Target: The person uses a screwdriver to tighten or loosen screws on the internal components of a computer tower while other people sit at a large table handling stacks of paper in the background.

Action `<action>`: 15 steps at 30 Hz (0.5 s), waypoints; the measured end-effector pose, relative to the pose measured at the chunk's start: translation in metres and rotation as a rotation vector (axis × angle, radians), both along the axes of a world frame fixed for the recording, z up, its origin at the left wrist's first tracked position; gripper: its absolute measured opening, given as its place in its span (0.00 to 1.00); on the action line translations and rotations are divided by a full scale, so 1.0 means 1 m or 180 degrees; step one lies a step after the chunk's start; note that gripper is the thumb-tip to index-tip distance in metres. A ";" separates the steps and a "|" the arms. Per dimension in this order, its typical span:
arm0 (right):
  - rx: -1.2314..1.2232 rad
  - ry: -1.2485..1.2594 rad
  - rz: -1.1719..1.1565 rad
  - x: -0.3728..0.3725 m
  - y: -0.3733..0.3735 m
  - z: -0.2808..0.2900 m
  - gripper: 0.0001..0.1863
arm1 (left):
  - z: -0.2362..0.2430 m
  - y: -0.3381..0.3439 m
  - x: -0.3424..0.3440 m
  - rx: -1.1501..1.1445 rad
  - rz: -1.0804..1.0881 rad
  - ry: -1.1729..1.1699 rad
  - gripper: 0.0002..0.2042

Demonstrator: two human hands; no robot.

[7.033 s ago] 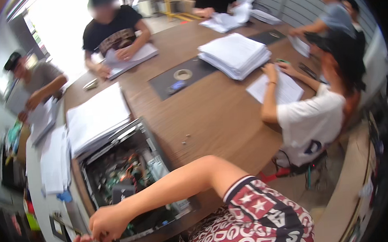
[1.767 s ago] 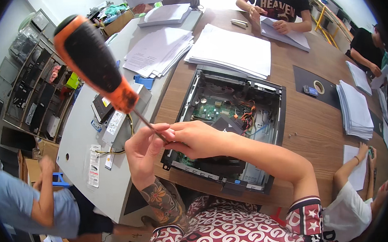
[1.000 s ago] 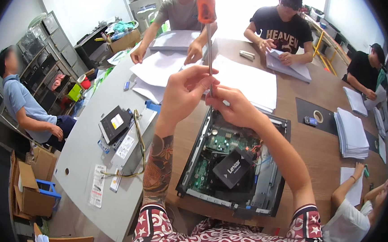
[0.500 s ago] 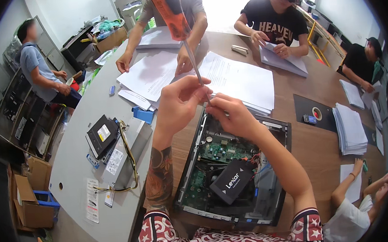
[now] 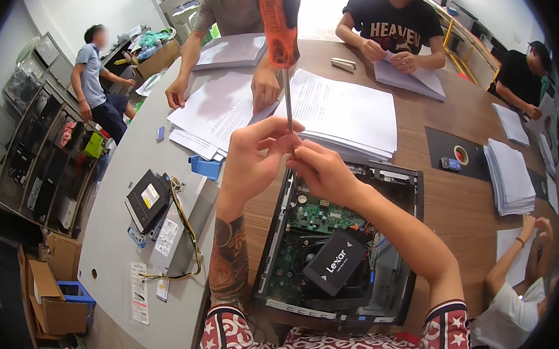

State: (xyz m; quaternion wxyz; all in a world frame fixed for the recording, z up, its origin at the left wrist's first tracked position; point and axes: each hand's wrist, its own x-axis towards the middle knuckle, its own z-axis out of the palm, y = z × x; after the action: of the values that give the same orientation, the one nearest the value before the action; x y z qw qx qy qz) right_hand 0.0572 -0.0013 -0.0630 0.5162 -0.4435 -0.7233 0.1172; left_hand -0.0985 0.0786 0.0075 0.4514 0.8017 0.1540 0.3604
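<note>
A screwdriver [image 5: 281, 38] with an orange and black handle stands upright, tip down, in front of me. My left hand [image 5: 252, 160] pinches its metal shaft between thumb and forefinger. At the shaft's lower end, the fingertips of my right hand [image 5: 324, 171] are closed around the tip; whether a small screw sits there is hidden. Below both hands lies an opened computer case [image 5: 272, 304], its green circuit board [image 5: 324, 217] showing. A black solid-state drive [image 5: 335, 261] rests tilted inside the case, with thin cables beside it.
Left on the grey tabletop are a metal power supply [image 5: 182, 220], a black optical drive [image 5: 148, 200] and a blue plastic bracket [image 5: 206, 167]. Paper stacks [image 5: 353, 114] lie beyond the case. Several people sit around the table; a tape roll [image 5: 461, 154] is at right.
The screwdriver has swung from leaning left to nearly upright, its handle moving right. Both hands keep their hold low on it. The person standing at far left has moved toward the back shelf.
</note>
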 end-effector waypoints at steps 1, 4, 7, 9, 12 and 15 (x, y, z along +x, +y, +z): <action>-0.0002 -0.0003 0.0003 0.000 0.000 0.000 0.04 | 0.000 0.000 0.000 0.0015 0.0015 -0.0011 0.07; -0.0035 -0.0050 -0.0029 0.001 0.001 -0.001 0.04 | -0.003 0.003 0.000 -0.0015 0.0007 -0.0035 0.05; 0.0046 -0.0070 -0.0054 0.001 0.001 -0.003 0.04 | -0.005 0.004 0.000 -0.0047 -0.0042 -0.0042 0.04; -0.0002 -0.0075 -0.0078 0.002 0.003 -0.006 0.05 | -0.007 0.006 0.001 -0.0087 -0.0064 -0.0040 0.04; -0.0004 -0.0094 -0.0082 0.002 0.004 -0.007 0.05 | -0.008 0.009 0.001 -0.0161 -0.0087 -0.0019 0.05; -0.0043 -0.0084 -0.0087 0.002 0.005 -0.008 0.05 | -0.012 0.011 0.001 -0.0230 -0.0083 -0.0043 0.06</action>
State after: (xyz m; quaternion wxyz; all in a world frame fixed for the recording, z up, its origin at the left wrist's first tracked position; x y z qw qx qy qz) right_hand 0.0596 0.0037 -0.0713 0.5053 -0.4582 -0.7231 0.1092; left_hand -0.0970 0.0893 -0.0043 0.4857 0.7843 0.1534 0.3541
